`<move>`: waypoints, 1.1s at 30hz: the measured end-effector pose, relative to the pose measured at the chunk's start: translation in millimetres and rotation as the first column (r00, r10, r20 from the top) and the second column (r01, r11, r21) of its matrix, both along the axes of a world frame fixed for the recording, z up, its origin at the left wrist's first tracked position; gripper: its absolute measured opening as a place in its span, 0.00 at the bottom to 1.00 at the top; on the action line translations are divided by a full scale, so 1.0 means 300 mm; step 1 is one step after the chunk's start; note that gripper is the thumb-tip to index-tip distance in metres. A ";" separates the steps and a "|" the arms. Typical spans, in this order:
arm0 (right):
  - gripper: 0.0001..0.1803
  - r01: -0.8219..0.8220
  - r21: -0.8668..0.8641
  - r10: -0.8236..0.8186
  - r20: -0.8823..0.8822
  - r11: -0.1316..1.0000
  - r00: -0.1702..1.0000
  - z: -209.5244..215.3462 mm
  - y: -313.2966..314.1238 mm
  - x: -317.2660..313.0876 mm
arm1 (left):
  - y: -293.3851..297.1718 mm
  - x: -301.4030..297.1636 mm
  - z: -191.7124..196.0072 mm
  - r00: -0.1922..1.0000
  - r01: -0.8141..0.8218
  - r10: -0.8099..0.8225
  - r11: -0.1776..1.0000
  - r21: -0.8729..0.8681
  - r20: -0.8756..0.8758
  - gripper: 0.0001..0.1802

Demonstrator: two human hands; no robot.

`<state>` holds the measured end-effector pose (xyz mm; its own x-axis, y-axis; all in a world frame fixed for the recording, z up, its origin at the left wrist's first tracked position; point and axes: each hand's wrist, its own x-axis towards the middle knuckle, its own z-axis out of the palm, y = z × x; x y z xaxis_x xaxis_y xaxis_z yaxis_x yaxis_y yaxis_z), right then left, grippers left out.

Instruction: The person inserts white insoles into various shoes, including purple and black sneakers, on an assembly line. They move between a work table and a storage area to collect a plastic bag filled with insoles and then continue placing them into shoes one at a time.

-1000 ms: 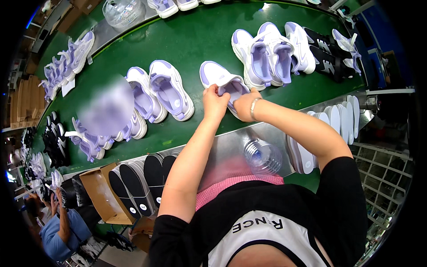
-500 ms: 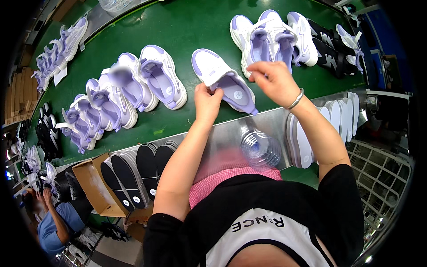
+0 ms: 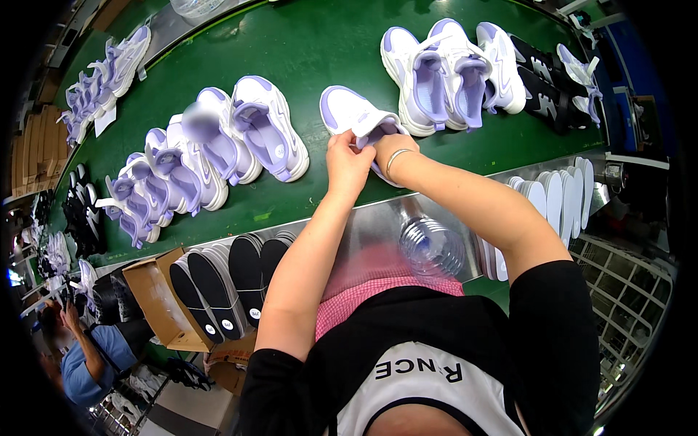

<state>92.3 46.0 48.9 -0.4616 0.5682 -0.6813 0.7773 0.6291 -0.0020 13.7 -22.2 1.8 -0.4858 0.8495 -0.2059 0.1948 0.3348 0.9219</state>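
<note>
Shifted since half a second back: right hand down from above the lavender-and-white sneaker to its heel opening, now tucked inside with fingers hidden (grip there cannot be told); wrist with thin bracelet crossing the shoe's rear. Left hand closed on the near edge of the collar, pinching it. Sneaker lying on the green conveyor belt, toe pointing away and left, just beyond the metal ledge. Counted on the belt to the right: three more lavender-and-white sneakers bunched together, touching, then two black shoes beside them. Counted to the left: two sneakers side by side close to the handled one, then a looser cluster of about four, partly blurred (exact count uncertain). Further batch at the far left edge, too small to count. Below the ledge: four dark insoles standing on edge next to an open cardboard box; row of white insoles at right, about six visible. One clear plastic bottle on the ledge. Another person in a blue shirt at lower left.
</note>
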 end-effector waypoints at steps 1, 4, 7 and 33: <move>0.11 0.002 0.009 -0.002 0.016 1.000 1.000 -0.013 -0.003 0.003 | -0.001 0.004 -0.001 1.000 0.002 -0.002 1.000 -0.002 0.001 0.22; 0.12 0.018 0.023 -0.019 0.031 1.000 0.999 -0.027 0.013 0.011 | 0.010 0.013 0.001 0.999 -0.036 0.034 0.997 0.069 0.036 0.20; 0.11 -0.121 -0.041 0.121 0.002 0.992 0.993 0.005 0.040 0.047 | 0.026 0.014 -0.018 0.994 -0.068 0.058 0.992 0.102 0.094 0.19; 0.14 -0.205 0.459 0.460 -0.559 0.865 0.690 0.136 0.058 0.154 | 0.115 -0.016 0.034 0.904 -0.054 0.019 0.996 0.070 0.426 0.18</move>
